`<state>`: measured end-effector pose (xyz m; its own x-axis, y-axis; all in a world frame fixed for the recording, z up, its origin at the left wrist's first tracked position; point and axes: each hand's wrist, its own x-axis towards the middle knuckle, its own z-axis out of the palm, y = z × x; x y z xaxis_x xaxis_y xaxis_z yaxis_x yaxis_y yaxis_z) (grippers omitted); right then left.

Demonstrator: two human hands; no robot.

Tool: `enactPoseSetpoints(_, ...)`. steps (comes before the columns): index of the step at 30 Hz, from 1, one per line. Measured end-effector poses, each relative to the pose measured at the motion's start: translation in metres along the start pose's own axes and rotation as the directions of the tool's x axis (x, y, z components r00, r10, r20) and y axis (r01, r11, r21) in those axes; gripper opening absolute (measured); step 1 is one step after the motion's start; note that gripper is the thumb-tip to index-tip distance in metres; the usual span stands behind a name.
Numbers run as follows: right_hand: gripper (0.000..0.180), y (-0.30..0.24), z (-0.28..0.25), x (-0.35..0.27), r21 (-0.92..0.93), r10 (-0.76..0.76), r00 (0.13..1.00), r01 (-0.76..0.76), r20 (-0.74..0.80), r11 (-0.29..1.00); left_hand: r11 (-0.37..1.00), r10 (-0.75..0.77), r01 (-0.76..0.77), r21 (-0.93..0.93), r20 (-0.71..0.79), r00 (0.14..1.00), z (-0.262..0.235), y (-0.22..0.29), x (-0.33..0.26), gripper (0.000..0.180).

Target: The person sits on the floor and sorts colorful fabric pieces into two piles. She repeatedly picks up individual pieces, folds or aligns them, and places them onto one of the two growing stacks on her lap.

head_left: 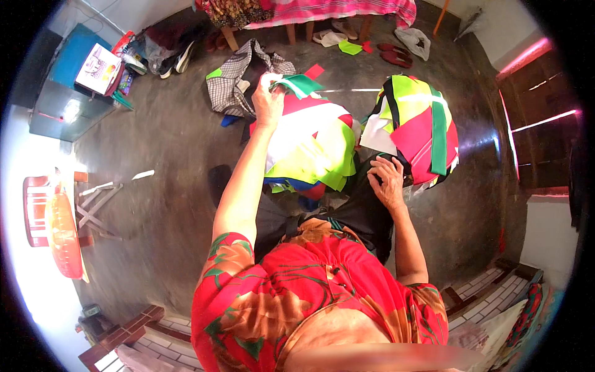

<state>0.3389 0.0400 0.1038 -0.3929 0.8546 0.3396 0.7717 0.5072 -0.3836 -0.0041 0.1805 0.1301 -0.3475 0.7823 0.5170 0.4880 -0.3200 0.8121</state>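
Note:
My left hand (268,102) is closed on a green cloth piece (300,85), raised at the far left of a heap of cloth scraps (319,152). White, lime-yellow and red pieces make up that heap, which lies in front of my legs. To its right stands a second heap (410,127) of lime, red, white and green cloth, with a long green strip across its top. My right hand (388,182) rests at my right knee, by the near edge of the second heap. Its fingers are apart and no object shows in them.
A checked grey cloth (230,84) lies crumpled on the floor beyond my left hand. Shoes (394,54) and a white bag (414,43) are by the pink-draped bed (347,11). At the left stand a blue cabinet (56,111) and a red chair (37,208).

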Motion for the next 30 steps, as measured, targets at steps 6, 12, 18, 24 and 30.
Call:
enactPoseSetpoints(6, 0.008, -0.002, 0.0, 0.003, -0.008, 0.006, 1.0, -0.006, -0.015, 1.0, 0.98, -0.169, 0.144, 0.14, 0.188, 0.967, 0.013, -0.084, -0.035, 0.022)
enactPoseSetpoints(12, 0.008, -0.004, 0.001, 0.007, -0.01, 0.006, 1.0, -0.006, -0.026, 1.0, 0.946, -0.173, 0.087, 0.311, 0.26, 0.95, -0.008, -0.117, -0.064, 0.026)
enactPoseSetpoints(18, 0.007, -0.003, 0.003, 0.008, -0.043, 0.016, 1.0, -0.017, -0.021, 0.999, 0.868, -0.236, 0.066, 0.491, 0.292, 0.927, -0.01, -0.098, -0.064, 0.025)
enactPoseSetpoints(24, 0.008, -0.006, 0.002, 0.01, -0.036, 0.043, 0.999, -0.043, 0.008, 0.998, 0.809, -0.096, -0.177, 0.56, 0.424, 0.9, -0.014, -0.1, -0.065, 0.02)
enactPoseSetpoints(30, 0.008, -0.006, 0.003, 0.009, -0.042, 0.049, 0.999, -0.049, 0.001, 0.998, 0.814, -0.115, -0.167, 0.556, 0.437, 0.892, -0.013, -0.087, -0.051, 0.014)
